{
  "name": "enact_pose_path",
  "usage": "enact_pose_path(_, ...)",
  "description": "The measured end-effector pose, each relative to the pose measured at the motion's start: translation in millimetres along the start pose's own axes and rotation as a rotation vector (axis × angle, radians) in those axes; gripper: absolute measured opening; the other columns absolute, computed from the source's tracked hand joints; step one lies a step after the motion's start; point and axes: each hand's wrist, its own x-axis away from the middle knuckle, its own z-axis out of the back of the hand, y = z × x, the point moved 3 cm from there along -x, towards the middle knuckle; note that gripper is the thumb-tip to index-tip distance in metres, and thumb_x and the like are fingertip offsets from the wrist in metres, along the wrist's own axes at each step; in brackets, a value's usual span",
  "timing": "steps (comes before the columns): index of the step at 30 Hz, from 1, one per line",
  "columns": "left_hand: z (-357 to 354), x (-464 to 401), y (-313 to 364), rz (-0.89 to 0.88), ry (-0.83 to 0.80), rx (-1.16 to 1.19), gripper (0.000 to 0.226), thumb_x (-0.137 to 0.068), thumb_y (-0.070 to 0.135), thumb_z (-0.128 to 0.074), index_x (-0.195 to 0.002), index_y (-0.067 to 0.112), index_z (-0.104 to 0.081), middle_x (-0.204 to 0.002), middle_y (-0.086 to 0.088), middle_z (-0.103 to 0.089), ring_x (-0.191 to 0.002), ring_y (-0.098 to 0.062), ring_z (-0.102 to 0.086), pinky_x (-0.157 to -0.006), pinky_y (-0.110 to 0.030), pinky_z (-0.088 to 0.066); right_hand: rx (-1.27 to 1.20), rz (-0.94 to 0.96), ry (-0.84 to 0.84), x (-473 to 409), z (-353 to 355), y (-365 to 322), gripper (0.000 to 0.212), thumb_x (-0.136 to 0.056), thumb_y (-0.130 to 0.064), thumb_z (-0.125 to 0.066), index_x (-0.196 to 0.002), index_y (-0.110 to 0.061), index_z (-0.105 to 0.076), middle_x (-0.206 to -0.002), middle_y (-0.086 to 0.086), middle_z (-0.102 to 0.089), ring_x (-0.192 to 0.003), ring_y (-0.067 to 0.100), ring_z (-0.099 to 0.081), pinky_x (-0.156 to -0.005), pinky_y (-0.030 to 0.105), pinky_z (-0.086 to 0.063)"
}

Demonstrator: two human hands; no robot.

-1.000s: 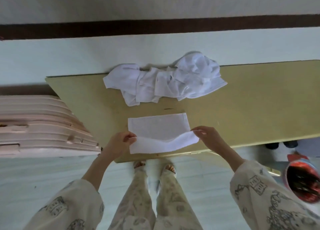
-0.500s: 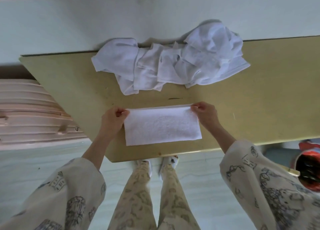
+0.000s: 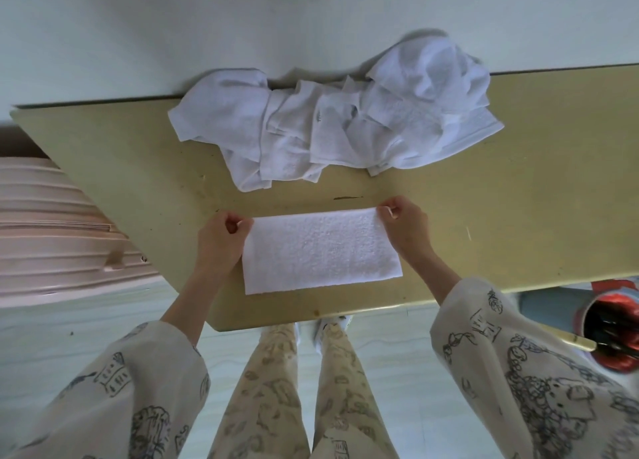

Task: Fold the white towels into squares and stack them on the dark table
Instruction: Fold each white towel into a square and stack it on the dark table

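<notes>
A white towel (image 3: 320, 249), folded in half into a long rectangle, lies flat near the front edge of the yellowish table (image 3: 518, 199). My left hand (image 3: 221, 241) pinches its far left corner with curled fingers. At the far right corner my right hand (image 3: 403, 225) pinches the towel the same way. Behind it, a crumpled heap of several white towels (image 3: 332, 123) sits against the wall at the table's back edge.
A pink ribbed suitcase (image 3: 52, 227) stands to the left of the table. At the lower right is a red bin (image 3: 612, 334) with dark contents. A white wall runs behind the table, and my legs stand on a pale floor below.
Both hands carried the towel's near edge up and over to the far edge, folding it in half. The hands now hold the far corners; the camera view shifted closer.
</notes>
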Motion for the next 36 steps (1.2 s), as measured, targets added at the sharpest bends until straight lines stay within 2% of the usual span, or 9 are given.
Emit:
enact_pose_path(7, 3, -3, -6, 0.011, 0.010, 0.029, 0.019, -0.086, 0.027, -0.062, -0.095, 0.011, -0.057, -0.089, -0.001, -0.057, -0.081, -0.016, -0.051, -0.070, -0.024, -0.035, -0.031, 0.003, 0.040, -1, -1, 1, 0.016, -0.092, -0.016, -0.054, -0.103, -0.006, -0.058, -0.088, -0.001, -0.058, -0.083, 0.013, -0.052, -0.071, 0.022, -0.037)
enact_pose_path(12, 2, -7, -8, 0.007, 0.004, 0.044, 0.019, -0.085, 0.030, -0.064, -0.091, 0.013, -0.057, -0.088, -0.002, -0.061, -0.077, -0.020, -0.057, -0.059, -0.018, -0.038, -0.002, 0.004, 0.049, -2, -2, 1, 0.015, -0.094, -0.015, -0.050, -0.104, -0.006, -0.056, -0.088, 0.000, -0.057, -0.082, 0.015, -0.051, -0.070, 0.025, -0.037)
enact_pose_path(19, 0, -8, -8, 0.036, 0.021, 0.062, 0.023, -0.084, 0.036, -0.064, -0.091, 0.015, -0.057, -0.088, -0.001, -0.062, -0.077, -0.022, -0.060, -0.071, -0.031, -0.048, 0.024, 0.036, 0.044, -2, -3, 2, 0.014, -0.095, -0.014, -0.046, -0.103, -0.005, -0.053, -0.086, 0.001, -0.056, -0.079, 0.017, -0.050, -0.067, 0.028, -0.037)
enact_pose_path(24, 1, -7, -4, 0.037, 0.053, 0.029, 0.027, -0.085, 0.036, -0.062, -0.095, 0.012, -0.057, -0.085, 0.002, -0.060, -0.077, -0.017, -0.056, -0.069, -0.029, -0.042, 0.051, 0.059, 0.055, -2, -3, 0, 0.016, -0.095, -0.016, -0.046, -0.105, -0.005, -0.053, -0.084, 0.003, -0.057, -0.080, 0.023, -0.055, -0.068, 0.034, -0.045)
enact_pose_path(27, 5, 2, 2, 0.023, 0.093, 0.045, 0.030, -0.091, 0.034, -0.054, -0.106, 0.009, -0.050, -0.078, 0.004, -0.055, -0.077, -0.018, -0.054, -0.071, -0.033, -0.043, 0.094, 0.064, 0.116, 2, -4, 2, 0.026, -0.095, -0.023, -0.049, -0.116, -0.008, -0.051, -0.095, 0.006, -0.061, -0.088, 0.025, -0.059, -0.075, 0.035, -0.045)
enact_pose_path(29, 7, 14, 2, -0.106, 0.234, -0.080, 0.030, -0.094, 0.027, -0.046, -0.113, 0.004, -0.047, -0.090, -0.007, -0.058, -0.084, -0.025, -0.054, -0.076, -0.039, -0.044, 0.153, 0.143, 0.245, 11, -2, 2, 0.033, -0.094, -0.027, -0.049, -0.120, -0.007, -0.051, -0.104, 0.010, -0.059, -0.094, 0.025, -0.056, -0.081, 0.033, -0.040)
enact_pose_path(31, -2, 32, 4, -0.346, 0.348, -0.355, 0.029, -0.093, 0.020, -0.039, -0.112, 0.002, -0.050, -0.101, -0.017, -0.058, -0.092, -0.035, -0.053, -0.078, -0.045, -0.042, 0.241, 0.339, 0.361, 24, -6, -3, 0.034, -0.093, -0.026, -0.044, -0.118, -0.004, -0.053, -0.107, 0.014, -0.058, -0.097, 0.028, -0.054, -0.083, 0.037, -0.042)
enact_pose_path(33, -28, 50, 7, -0.550, 0.273, -0.470, 0.032, -0.091, 0.021, -0.036, -0.116, 0.007, -0.051, -0.114, -0.017, -0.057, -0.108, -0.036, -0.051, -0.089, -0.048, -0.041, 0.305, 0.574, 0.354, 41, -27, -7, 0.034, -0.093, -0.021, -0.041, -0.118, -0.002, -0.053, -0.116, 0.018, -0.058, -0.108, 0.030, -0.052, -0.091, 0.042, -0.044)
enact_pose_path(36, -71, 61, 8, -0.705, 0.105, -0.537, 0.038, -0.092, 0.021, -0.035, -0.128, 0.014, -0.043, -0.136, -0.014, -0.048, -0.132, -0.031, -0.035, -0.109, -0.052, -0.027, 0.365, 0.779, 0.189, 59, -72, -10, 0.037, -0.094, -0.018, -0.038, -0.126, -0.003, -0.047, -0.132, 0.020, -0.052, -0.129, 0.032, -0.041, -0.110, 0.048, -0.028)
